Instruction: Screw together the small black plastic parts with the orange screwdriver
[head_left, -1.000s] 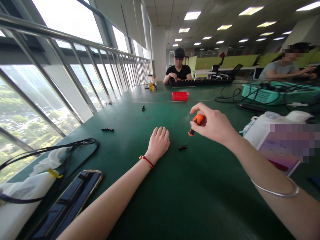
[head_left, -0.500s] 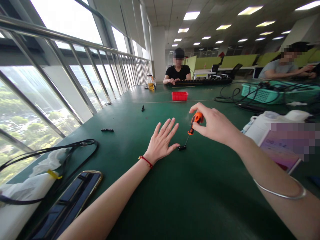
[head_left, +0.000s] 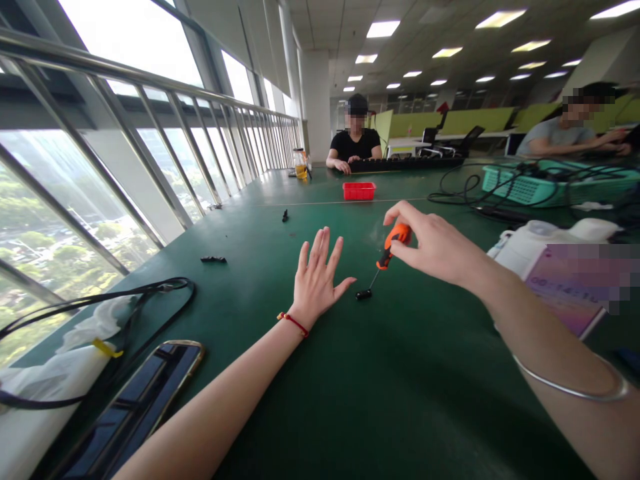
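Right hand [head_left: 440, 250] is clamping its fingers round the handle of an orange/black screwdriver [head_left: 399, 235], tilted, w/ the shaft running down to a sm. black piece [head_left: 364, 294]. That piece is lying nr the mid. of the green table [head_left: 300, 407], well in from all edges; can't tell if the tip is seated in it. Left hand [head_left: 317, 283] is holding nothing, fingers spread apart, thumb pointing toward the piece but not touching it.

Two more black parts are lying out toward the table's left edge: one longer [head_left: 213, 259], one smaller [head_left: 285, 215] & farther back. Red tray [head_left: 359, 191] is sitting toward the far edge, nr centre. Phone [head_left: 145, 393], screen dark, is lying at the near-left corner; a black cord [head_left: 190, 293] is looping just beyond it.

Along the right edge: teal basket [head_left: 520, 189] w/ cables is sitting farther back, white bottle [head_left: 530, 233] is standing nearer, & by it a device w/ pink/purple screen [head_left: 565, 293] is showing a row of clock-style digits, mid. pair looking like "14", rest too blurred; its upper right is pixelated. Screwdriver is showing no legible brand.
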Motion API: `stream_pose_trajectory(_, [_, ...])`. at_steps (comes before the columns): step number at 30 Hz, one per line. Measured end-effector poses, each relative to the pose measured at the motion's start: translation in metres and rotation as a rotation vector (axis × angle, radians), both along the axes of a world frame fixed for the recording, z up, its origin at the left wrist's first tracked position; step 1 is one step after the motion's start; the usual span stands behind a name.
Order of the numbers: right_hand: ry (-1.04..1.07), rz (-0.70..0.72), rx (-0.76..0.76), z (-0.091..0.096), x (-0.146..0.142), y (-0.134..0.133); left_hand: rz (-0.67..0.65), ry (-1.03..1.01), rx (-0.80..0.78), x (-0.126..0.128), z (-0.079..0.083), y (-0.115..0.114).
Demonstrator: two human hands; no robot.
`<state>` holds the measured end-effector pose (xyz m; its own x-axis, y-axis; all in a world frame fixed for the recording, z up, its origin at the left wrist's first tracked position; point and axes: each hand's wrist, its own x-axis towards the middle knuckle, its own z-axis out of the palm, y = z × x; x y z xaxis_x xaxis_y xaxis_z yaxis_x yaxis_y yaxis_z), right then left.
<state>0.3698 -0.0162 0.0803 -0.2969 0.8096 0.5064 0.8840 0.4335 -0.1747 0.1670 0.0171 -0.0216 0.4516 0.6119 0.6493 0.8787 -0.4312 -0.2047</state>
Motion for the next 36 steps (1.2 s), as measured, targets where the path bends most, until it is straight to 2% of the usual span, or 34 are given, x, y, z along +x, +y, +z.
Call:
stream_pose_trajectory(5, [0.025,-0.008,-0.029,-0.002,-0.001,0.001,-0.014,0.019,-0.037,0.0,-0.002,0.004])
stream_pose_trajectory(16, [-0.014,-0.01,0.025,0.0,-0.005,-0.001,-0.169,0.17,-0.074,-0.001,-0.01,0.013])
stream_pose_trajectory(22, [-0.009,0.013,0.044,-0.002,-0.004,0.001,-0.117,0.159,-0.121,0.0,-0.014,0.015])
stream_pose_trajectory(36, [0.012,0.043,0.058,0.0,-0.007,-0.002,-0.122,0.163,-0.159,0.001,-0.012,0.014])
